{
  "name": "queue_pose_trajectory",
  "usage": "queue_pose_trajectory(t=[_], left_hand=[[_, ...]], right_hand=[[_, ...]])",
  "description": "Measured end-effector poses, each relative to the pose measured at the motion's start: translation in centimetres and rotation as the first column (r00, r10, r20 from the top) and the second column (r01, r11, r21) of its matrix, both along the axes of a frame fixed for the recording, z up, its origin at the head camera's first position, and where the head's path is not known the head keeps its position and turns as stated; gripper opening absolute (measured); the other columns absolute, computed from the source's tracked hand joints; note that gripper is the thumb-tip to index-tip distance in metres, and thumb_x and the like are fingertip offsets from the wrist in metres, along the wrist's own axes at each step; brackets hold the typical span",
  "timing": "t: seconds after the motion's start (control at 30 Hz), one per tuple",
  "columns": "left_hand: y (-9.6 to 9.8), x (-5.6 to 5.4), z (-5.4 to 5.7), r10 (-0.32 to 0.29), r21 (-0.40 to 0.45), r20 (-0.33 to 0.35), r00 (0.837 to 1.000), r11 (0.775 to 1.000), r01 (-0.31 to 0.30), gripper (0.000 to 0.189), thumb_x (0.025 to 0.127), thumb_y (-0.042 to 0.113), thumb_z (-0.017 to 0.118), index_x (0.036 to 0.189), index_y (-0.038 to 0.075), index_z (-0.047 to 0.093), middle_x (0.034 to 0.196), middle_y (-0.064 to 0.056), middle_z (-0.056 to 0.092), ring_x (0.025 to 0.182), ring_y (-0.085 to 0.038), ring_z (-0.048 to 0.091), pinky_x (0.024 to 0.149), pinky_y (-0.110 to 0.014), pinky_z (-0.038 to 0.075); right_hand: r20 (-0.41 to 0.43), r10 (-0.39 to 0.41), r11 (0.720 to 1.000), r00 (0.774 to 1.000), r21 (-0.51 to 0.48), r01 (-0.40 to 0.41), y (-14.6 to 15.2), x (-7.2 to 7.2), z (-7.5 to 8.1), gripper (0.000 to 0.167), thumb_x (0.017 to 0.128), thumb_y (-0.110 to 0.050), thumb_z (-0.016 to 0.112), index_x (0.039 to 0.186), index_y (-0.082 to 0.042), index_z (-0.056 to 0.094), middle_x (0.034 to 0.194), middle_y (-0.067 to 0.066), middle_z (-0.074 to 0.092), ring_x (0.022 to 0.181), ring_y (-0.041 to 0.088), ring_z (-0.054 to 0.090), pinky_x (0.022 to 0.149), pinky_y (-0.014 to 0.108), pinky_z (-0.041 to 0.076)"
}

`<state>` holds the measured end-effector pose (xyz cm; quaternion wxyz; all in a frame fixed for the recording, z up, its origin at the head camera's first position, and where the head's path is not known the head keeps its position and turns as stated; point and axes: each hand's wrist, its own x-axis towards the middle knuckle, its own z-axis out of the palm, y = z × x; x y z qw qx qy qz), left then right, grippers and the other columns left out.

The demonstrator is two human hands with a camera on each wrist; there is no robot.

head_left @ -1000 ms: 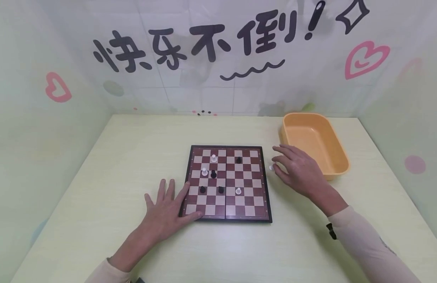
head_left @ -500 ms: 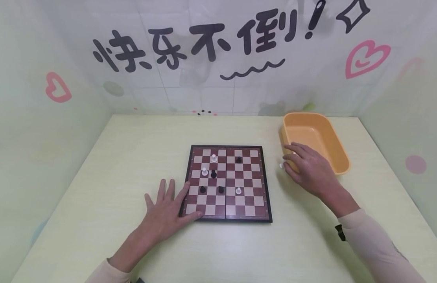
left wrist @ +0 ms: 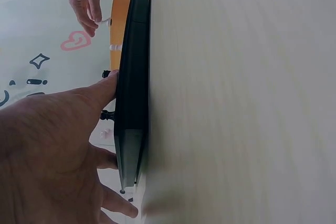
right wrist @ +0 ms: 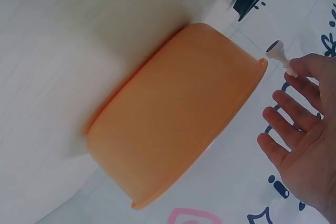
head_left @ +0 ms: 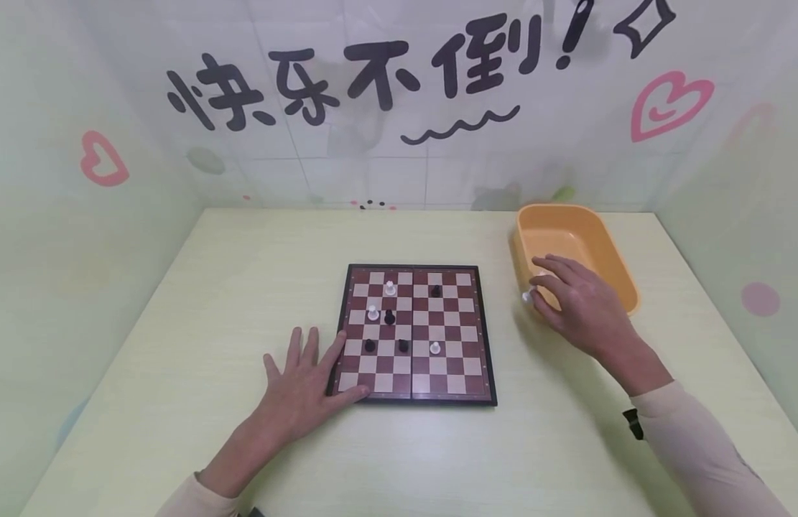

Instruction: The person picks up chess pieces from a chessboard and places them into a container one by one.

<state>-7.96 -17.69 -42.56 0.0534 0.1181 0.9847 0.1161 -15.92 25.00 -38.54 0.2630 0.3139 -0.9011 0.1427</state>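
Note:
A white chess piece (right wrist: 277, 51) with a dark underside is pinched between thumb and forefinger of my right hand (head_left: 582, 305), the other fingers spread loosely. In the head view that hand is at the near left corner of the orange basin (head_left: 615, 269). My left hand (head_left: 295, 398) lies with fingers spread at the lower left corner of the chessboard (head_left: 453, 388), its thumb over the near edge and forefinger along the left side. On the board stand several black pieces, one a black chess piece (head_left: 389, 317), and white ones, among them a white chess piece (head_left: 435, 347).
The board rests on a pale table (head_left: 243, 273), its two halves meeting at a centre seam. A wall sheet (head_left: 373, 179) with dark lettering and pink hearts rises behind. The basin stands at the back right of the table.
My right hand has moved right and slightly away from me, from beside the board to the basin's edge, carrying the white chess piece. The left hand and the pieces on the board have stayed put.

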Motion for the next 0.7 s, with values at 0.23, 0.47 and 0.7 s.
queue_pose_trajectory(t=[0.23,0.47,0.7], left_hand=[[0.0,0.0,0.0,-0.002,0.0,0.001,1.0,1.0,0.002,0.099,0.089,0.079,0.051,0.161,0.014,0.033,0.159,-0.033,0.023,0.149,-0.051,0.007,0.099,-0.086,0.009],[0.0,-0.1,0.0,-0.004,0.003,0.004,1.0,1.0,0.004,0.099,0.089,0.079,0.05,0.161,0.014,0.032,0.16,-0.033,0.023,0.149,-0.051,0.006,0.1,-0.086,0.009],[0.0,0.0,0.2,0.003,0.016,0.017,1.0,1.0,-0.003,0.1,0.089,0.08,0.05,0.161,0.014,0.031,0.16,-0.033,0.022,0.149,-0.051,0.006,0.099,-0.086,0.009]], right_hand=[[-0.009,-0.005,1.0,1.0,-0.013,0.005,1.0,0.1,0.4,0.022,0.079,-0.002,0.082,0.099,0.001,0.075,0.126,0.021,0.066,0.118,0.042,0.06,0.093,0.059,0.05],[-0.022,-0.005,1.0,1.0,-0.014,0.005,1.9,0.1,0.5,0.023,0.078,-0.002,0.081,0.1,0.001,0.075,0.125,0.021,0.066,0.116,0.042,0.06,0.089,0.058,0.051],[-0.034,-0.033,0.999,0.999,-0.001,0.033,2.7,0.1,0.7,0.02,0.079,-0.004,0.079,0.097,0.002,0.075,0.124,0.02,0.067,0.116,0.04,0.061,0.08,0.056,0.054]])
